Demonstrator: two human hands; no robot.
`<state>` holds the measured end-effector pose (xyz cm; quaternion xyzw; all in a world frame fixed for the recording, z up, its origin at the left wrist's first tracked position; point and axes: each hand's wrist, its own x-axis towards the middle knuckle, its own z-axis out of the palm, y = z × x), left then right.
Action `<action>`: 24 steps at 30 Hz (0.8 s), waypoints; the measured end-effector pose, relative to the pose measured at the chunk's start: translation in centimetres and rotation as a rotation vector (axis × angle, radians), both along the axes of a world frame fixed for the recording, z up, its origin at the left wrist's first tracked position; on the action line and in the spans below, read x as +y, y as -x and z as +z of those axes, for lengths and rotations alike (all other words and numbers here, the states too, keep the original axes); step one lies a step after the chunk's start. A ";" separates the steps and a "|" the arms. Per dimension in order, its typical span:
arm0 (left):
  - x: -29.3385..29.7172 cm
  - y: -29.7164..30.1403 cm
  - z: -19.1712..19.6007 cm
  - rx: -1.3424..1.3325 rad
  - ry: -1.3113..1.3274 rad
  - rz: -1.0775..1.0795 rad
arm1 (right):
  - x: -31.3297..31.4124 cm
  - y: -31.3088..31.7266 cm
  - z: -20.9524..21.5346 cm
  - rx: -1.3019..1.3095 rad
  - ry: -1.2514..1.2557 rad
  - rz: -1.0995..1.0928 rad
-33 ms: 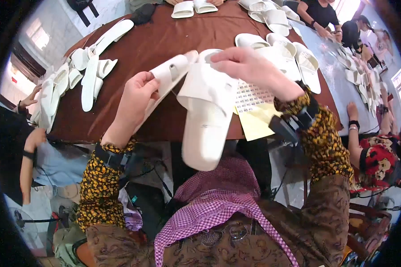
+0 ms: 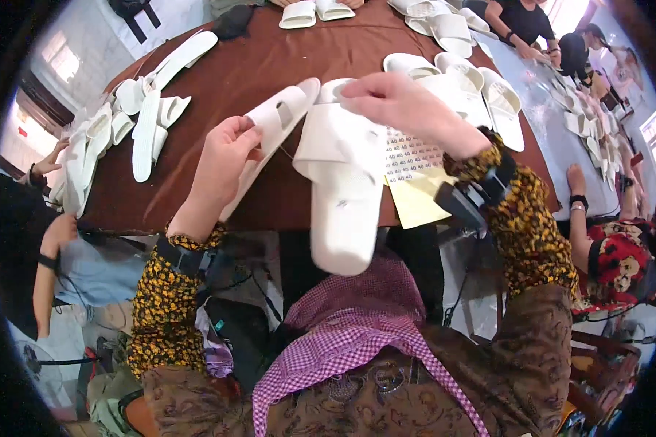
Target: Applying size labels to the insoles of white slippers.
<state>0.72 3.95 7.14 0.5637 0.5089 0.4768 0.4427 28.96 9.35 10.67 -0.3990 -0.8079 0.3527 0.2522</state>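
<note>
My left hand grips a white slide slipper by its side. That slipper is tilted on edge, and a cut-out shows in its strap. In front of me, a second white slide slipper has its heel toward my body and overhangs the table edge. The fingers of my right hand pinch its far end, just beyond the strap; the fingertips are partly hidden. Under my right forearm lies a sheet of small printed labels with a yellow backing.
A brown cloth covers the table. More white slippers lie at the left, at the right and at the far side. Other people work around, and a co-worker's arm rests by the grey table on the right.
The heel of the slipper in my right hand has swung slightly right and up, so it hangs straighter. The left slipper's far end has tipped a little. Both hands keep their holds.
</note>
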 end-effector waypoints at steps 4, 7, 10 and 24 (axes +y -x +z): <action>-0.2 -1.1 -1.3 0.006 0.037 -0.089 | 2.4 1.4 -2.5 0.045 -0.030 -0.130; -2.2 -1.7 -2.2 0.377 -0.208 -0.039 | 1.7 1.0 -4.1 0.108 -0.121 -0.068; -5.3 -2.4 -3.0 0.653 -0.473 0.048 | -0.8 0.0 -4.7 0.046 -0.159 -0.074; -7.6 -9.8 -7.1 0.606 -0.618 0.057 | -9.1 0.1 -8.9 0.085 -0.378 -0.117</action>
